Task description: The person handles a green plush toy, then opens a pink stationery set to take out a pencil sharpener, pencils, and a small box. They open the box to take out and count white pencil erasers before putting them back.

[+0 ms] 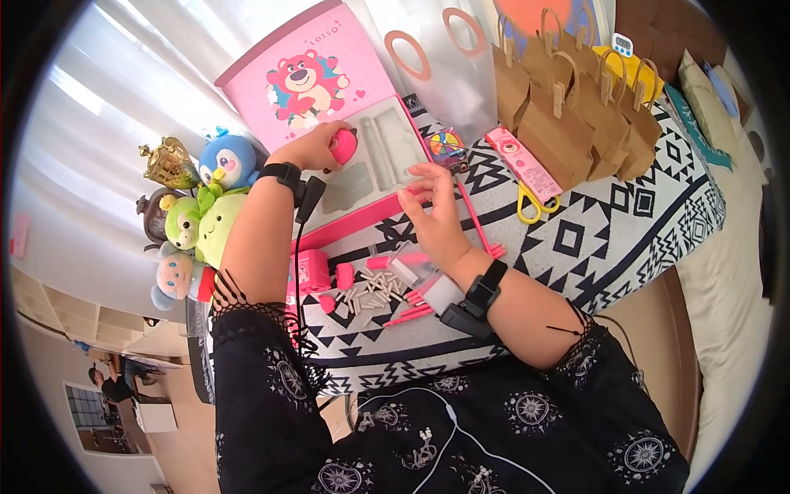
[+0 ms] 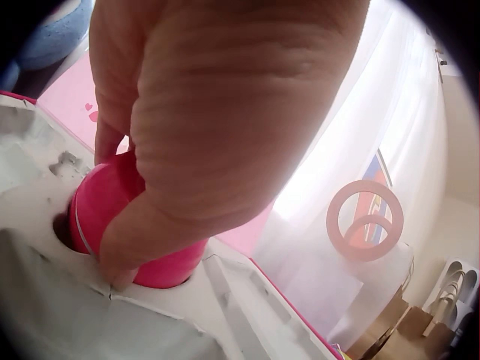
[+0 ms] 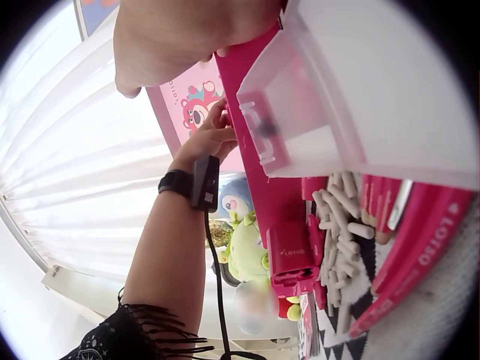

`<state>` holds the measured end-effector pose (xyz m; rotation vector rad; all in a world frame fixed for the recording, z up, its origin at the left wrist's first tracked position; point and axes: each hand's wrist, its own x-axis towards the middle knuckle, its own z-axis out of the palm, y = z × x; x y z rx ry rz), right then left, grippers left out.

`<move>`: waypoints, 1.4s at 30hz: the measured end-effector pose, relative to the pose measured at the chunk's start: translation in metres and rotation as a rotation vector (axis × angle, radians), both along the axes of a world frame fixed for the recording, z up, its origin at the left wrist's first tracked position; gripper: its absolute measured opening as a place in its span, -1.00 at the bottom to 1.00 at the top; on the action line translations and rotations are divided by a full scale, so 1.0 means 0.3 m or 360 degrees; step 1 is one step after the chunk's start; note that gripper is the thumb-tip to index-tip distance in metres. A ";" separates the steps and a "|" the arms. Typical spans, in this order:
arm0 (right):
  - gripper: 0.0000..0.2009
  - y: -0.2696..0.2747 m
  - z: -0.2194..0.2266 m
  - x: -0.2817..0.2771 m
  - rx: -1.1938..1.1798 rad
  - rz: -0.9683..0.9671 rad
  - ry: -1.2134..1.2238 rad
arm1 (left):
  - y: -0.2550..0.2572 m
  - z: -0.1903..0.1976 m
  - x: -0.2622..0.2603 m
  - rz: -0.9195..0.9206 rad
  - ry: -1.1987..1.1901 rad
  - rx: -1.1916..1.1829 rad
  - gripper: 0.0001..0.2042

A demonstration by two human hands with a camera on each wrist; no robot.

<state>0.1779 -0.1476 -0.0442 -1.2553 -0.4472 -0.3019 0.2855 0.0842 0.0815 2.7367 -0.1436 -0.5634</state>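
My left hand [image 1: 317, 148] grips a round pink object [image 1: 343, 146] at the upper left of the open box's white tray [image 1: 387, 132]. In the left wrist view the fingers curl round this pink object [image 2: 112, 202], which sits in a round recess of the tray. My right hand [image 1: 436, 214], fingers loosely bent, is at the box's front right edge and holds nothing that I can see. The box lid [image 1: 309, 78], with a pink bear picture, stands up behind. In the right wrist view the right hand [image 3: 187, 37] is above the pink box side [image 3: 259, 165].
Before the box lie white sticks [image 1: 374, 292], a pink sharpener-like item [image 1: 313, 272], pink pencils and a clear container [image 1: 411, 265]. Plush toys [image 1: 222, 218] stand left. Rightward are yellow scissors [image 1: 535, 204], a pink pack [image 1: 522, 163], paper bags [image 1: 568, 123] and a translucent bag [image 1: 453, 74].
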 end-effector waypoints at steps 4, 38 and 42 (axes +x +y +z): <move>-0.48 0.001 0.003 0.001 0.0016 0.0003 0.0017 | 0.000 -0.048 0.010 0.0034 0.0035 -0.0102 -0.27; -0.62 -0.044 0.038 0.036 0.0158 0.0071 -0.0039 | -0.212 -0.101 -0.638 -0.0219 -0.0764 -0.0389 -0.54; -0.72 -0.103 0.060 0.054 0.0031 0.0023 0.0085 | -0.202 -0.217 -0.720 -0.0019 -0.0915 -0.0743 -0.61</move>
